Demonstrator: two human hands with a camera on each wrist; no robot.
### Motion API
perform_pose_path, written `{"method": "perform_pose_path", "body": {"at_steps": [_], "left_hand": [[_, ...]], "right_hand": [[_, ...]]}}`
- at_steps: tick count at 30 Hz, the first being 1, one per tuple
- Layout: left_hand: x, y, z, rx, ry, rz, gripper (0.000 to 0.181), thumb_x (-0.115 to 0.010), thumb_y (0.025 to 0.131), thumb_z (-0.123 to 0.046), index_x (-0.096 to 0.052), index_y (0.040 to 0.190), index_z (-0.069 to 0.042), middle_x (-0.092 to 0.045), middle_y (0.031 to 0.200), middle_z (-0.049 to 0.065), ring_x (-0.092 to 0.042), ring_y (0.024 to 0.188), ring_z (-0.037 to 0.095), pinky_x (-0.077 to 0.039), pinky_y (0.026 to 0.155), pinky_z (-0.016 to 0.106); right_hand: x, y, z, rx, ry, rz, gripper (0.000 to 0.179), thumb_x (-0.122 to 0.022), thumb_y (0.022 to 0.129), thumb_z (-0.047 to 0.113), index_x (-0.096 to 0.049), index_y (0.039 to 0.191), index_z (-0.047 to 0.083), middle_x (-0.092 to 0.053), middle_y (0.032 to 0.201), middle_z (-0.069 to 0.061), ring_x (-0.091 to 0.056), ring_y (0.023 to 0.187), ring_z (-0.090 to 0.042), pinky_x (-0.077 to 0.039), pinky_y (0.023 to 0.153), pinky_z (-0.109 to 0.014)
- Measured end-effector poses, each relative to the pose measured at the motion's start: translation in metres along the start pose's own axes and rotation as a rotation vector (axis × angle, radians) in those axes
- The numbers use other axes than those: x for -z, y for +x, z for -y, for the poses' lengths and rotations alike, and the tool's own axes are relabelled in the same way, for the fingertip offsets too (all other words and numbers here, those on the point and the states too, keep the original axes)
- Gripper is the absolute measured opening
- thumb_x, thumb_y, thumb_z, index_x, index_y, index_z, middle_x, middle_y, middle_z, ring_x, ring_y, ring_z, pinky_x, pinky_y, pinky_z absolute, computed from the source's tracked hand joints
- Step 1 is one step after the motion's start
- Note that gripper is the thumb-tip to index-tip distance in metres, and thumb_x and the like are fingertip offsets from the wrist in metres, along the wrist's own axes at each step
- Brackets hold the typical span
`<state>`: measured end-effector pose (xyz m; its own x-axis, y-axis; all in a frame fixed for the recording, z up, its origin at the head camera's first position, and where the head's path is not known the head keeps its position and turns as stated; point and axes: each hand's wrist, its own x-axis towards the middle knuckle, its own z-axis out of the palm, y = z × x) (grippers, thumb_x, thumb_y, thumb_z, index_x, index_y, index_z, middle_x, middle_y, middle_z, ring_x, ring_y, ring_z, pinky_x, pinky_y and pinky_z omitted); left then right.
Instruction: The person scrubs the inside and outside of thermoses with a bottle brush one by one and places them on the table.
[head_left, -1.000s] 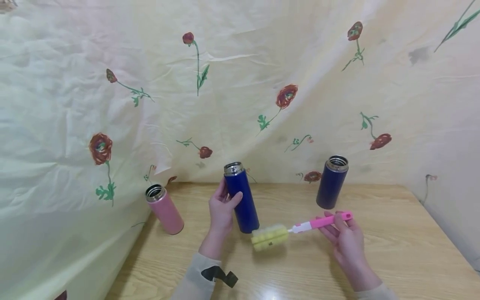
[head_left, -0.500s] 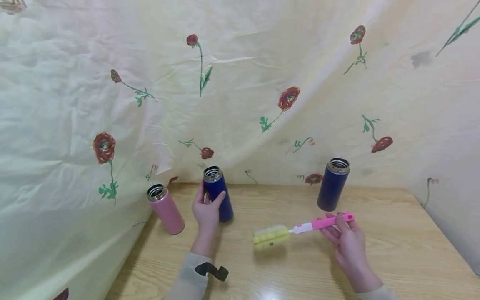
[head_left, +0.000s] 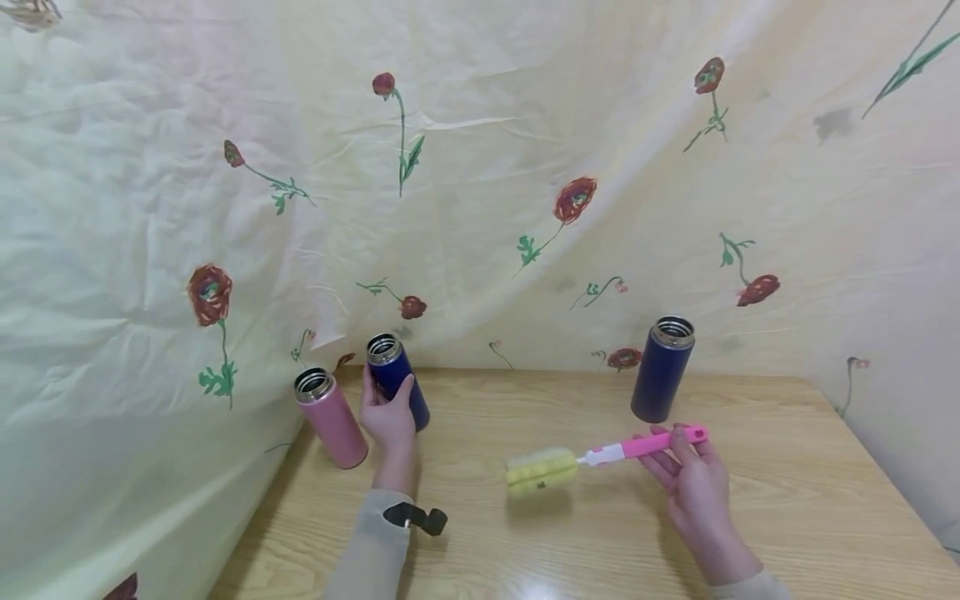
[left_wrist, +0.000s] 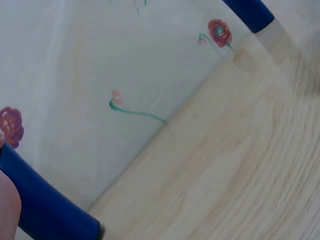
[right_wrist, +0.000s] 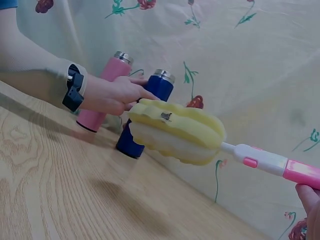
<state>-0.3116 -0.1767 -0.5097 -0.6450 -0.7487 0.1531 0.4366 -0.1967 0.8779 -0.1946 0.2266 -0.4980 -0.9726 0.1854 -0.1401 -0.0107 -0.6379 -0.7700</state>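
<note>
One blue bottle (head_left: 393, 369), in left hand (head_left: 388, 419); sponge brush (head_left: 604, 454), in right hand (head_left: 696, 486)

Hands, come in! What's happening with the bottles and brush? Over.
Left hand gripping blue bottle. Right hand holding sponge brush above table. Possible obstacle: pink bottle beside left hand.

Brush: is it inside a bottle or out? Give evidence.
Out. The right hand holds the brush by its handle; the head view shows its whole yellow sponge uncovered.
</note>
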Motion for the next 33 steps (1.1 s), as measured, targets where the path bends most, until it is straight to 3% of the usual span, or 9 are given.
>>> {"method": "perform_pose_path", "body": {"at_steps": [5, 11, 19, 25, 30, 33], "left_hand": [[0.004, 0.005, 0.006, -0.009, 0.005, 0.017, 0.082, -0.089, 0.078, 0.013, -0.061, 0.152, -0.009, -0.058, 0.155, 0.013, -0.050, 0.147, 0.024, -0.043, 0.119, 0.031], [0.008, 0.006, 0.008, -0.026, 0.031, 0.050, 0.083, -0.087, 0.082, 0.010, -0.056, 0.156, -0.010, -0.054, 0.159, 0.015, -0.047, 0.149, 0.027, -0.041, 0.121, 0.033], [0.011, 0.009, 0.004, -0.064, 0.121, 0.018, 0.081, -0.087, 0.084, 0.006, -0.056, 0.157, -0.011, -0.054, 0.160, 0.009, -0.045, 0.151, 0.024, -0.037, 0.124, 0.037], [0.012, 0.001, -0.003, -0.177, 0.279, 0.020, 0.091, -0.089, 0.086, -0.002, -0.043, 0.164, -0.011, -0.042, 0.168, 0.008, -0.032, 0.158, 0.022, -0.024, 0.130, 0.035], [0.007, -0.014, -0.003, -0.348, 0.354, 0.071, 0.096, -0.087, 0.088, -0.005, -0.033, 0.168, -0.012, -0.024, 0.177, 0.006, -0.019, 0.162, 0.028, -0.016, 0.132, 0.042], [0.001, -0.025, -0.003, -0.483, 0.360, 0.115, 0.098, -0.085, 0.087, 0.001, -0.032, 0.169, -0.010, -0.014, 0.179, 0.008, -0.013, 0.163, 0.036, -0.014, 0.132, 0.051]], "right_hand": [[0.003, 0.000, 0.000, 0.004, 0.036, 0.004, 0.016, -0.053, 0.112, 0.020, -0.046, 0.121, 0.009, -0.076, 0.104, -0.004, -0.080, 0.093, -0.024, -0.062, 0.090, -0.037], [0.005, 0.001, 0.002, 0.000, -0.002, 0.015, 0.023, -0.051, 0.113, 0.023, -0.039, 0.127, 0.009, -0.075, 0.106, -0.001, -0.079, 0.094, -0.022, -0.062, 0.093, -0.035], [0.006, 0.002, 0.003, 0.017, 0.032, 0.025, 0.024, -0.053, 0.113, 0.020, -0.039, 0.127, 0.007, -0.075, 0.106, -0.005, -0.080, 0.094, -0.025, -0.062, 0.092, -0.037], [0.008, 0.005, 0.009, 0.038, 0.056, 0.035, 0.024, -0.054, 0.112, 0.019, -0.040, 0.127, 0.006, -0.073, 0.107, -0.007, -0.080, 0.094, -0.026, -0.062, 0.092, -0.037], [0.011, 0.008, 0.021, 0.085, 0.147, 0.050, 0.015, -0.055, 0.111, 0.012, -0.046, 0.120, 0.004, -0.073, 0.104, -0.012, -0.080, 0.091, -0.031, -0.063, 0.089, -0.041], [0.008, 0.010, 0.033, 0.129, 0.166, 0.052, 0.012, -0.055, 0.111, 0.010, -0.048, 0.118, 0.003, -0.073, 0.104, -0.014, -0.080, 0.091, -0.032, -0.063, 0.088, -0.042]]}}
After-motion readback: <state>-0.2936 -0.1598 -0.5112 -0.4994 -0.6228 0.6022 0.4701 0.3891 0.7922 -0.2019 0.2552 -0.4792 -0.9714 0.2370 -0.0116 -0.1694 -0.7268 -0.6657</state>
